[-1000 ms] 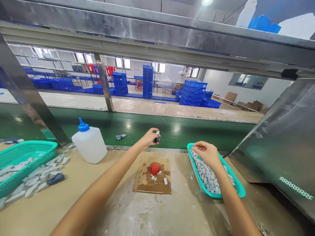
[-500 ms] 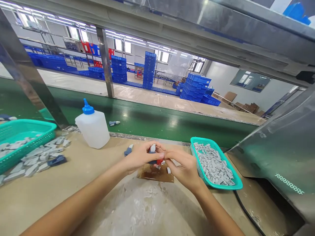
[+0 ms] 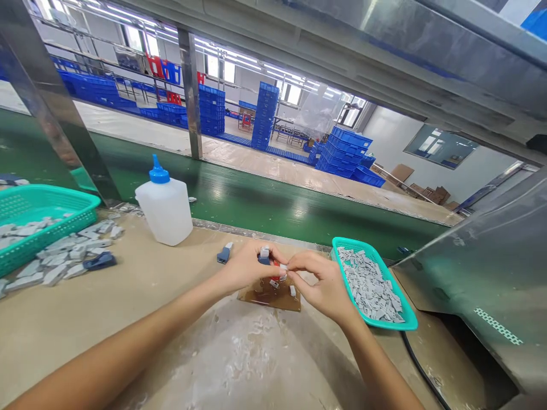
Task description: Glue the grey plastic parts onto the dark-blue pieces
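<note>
My left hand [image 3: 244,269] is closed around a small dark-blue and light-grey plastic part [image 3: 264,261], above a wet-looking brown plate [image 3: 267,300]. Beside it, the thumb and fingertips of my right hand [image 3: 321,285] are pinched together at a tiny whitish piece [image 3: 283,267], its shape mostly hidden by the fingers. A red piece [image 3: 276,272] shows between the two hands; whether it is held or fixed to the plate is unclear. On the plate's right side lies a small white piece [image 3: 293,291].
Left stands a white bottle [image 3: 166,210] with blue nozzle, near a pile of grey pieces [image 3: 57,263] and a green basket [image 3: 81,213]. Another blue-grey part [image 3: 224,253] lies by my left hand. A basket [image 3: 409,320] of grey pieces sits right. Behind runs a green conveyor belt [image 3: 256,199].
My hands stay together over the plate, fingertips slightly shifted. On the belt, one part has slid left behind the bottle and another shows at the right. The view has tilted slightly.
</note>
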`<state>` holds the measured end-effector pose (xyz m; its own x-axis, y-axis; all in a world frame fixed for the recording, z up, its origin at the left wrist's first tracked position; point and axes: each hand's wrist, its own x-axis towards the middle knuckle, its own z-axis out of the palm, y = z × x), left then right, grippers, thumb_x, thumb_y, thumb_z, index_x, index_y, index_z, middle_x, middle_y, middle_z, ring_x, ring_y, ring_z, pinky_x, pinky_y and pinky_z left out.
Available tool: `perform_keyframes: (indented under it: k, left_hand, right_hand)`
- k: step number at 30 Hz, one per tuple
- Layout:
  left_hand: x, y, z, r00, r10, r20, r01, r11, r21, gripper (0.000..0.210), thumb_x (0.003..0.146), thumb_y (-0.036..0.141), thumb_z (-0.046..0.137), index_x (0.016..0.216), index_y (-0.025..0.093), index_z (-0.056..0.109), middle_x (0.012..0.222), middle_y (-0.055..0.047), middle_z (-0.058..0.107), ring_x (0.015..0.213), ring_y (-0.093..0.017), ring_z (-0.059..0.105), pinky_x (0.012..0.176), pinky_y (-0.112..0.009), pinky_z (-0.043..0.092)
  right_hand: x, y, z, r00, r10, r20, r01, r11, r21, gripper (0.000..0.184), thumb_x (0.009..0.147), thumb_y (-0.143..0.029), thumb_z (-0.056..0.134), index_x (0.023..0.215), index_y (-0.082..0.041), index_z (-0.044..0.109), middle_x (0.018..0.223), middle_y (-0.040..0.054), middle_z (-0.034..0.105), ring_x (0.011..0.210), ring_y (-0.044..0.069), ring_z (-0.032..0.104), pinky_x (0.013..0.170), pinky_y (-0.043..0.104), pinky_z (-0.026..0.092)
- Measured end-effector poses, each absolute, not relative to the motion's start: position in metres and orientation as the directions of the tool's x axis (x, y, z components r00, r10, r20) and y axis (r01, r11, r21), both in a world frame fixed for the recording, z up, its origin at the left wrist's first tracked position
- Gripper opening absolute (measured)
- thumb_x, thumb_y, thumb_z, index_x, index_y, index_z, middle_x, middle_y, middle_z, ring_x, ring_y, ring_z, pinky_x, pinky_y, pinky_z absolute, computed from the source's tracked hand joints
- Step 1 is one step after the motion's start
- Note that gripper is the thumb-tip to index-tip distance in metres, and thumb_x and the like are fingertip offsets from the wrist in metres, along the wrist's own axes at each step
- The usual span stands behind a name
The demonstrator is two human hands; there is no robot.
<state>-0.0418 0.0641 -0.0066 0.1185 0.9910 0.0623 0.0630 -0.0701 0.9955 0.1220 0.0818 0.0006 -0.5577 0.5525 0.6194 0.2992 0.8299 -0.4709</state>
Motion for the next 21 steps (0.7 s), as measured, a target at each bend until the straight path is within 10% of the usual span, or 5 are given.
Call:
perform_keyframes:
  k: [8, 21]
  left_hand:
    - [-0.05, 0.073, -0.009, 0.006, 0.996, -0.092, -0.052, 0.092, 0.994, 0.03, 0.057, 0.014, 0.059, 0.087, 0.018, 0.062, 0.07, 0.001, 0.056, 0.061, -0.011, 0.052, 0.062, -0.026, 0.04]
    - [-0.064, 0.085, -0.017, 0.086, 0.961, -0.262, -0.433, 0.273, 0.859, 0.014, 0.06, 0.006, 0.059, 0.071, 0.014, 0.056, 0.068, 0.0, 0.055, 0.067, -0.011, 0.057, 0.081, -0.031, 0.043]
  right_hand:
    - [0.123, 0.099, -0.024, -0.484, 0.649, 0.587, 0.412, 0.761, -0.501, 0.014, 0.072, -0.009, 0.053, 0.069, -0.018, 0.064, 0.069, 0.0035, 0.067, 0.064, 0.015, 0.061, 0.057, 0.026, 0.051]
    - [0.12, 0.112, -0.054, -0.58, 0.636, 0.509, 0.519, 0.77, -0.371, 0.016, 0.071, -0.003, 0.054, 0.068, -0.014, 0.065, 0.068, 0.0047, 0.064, 0.062, 0.015, 0.059, 0.058, 0.026, 0.048]
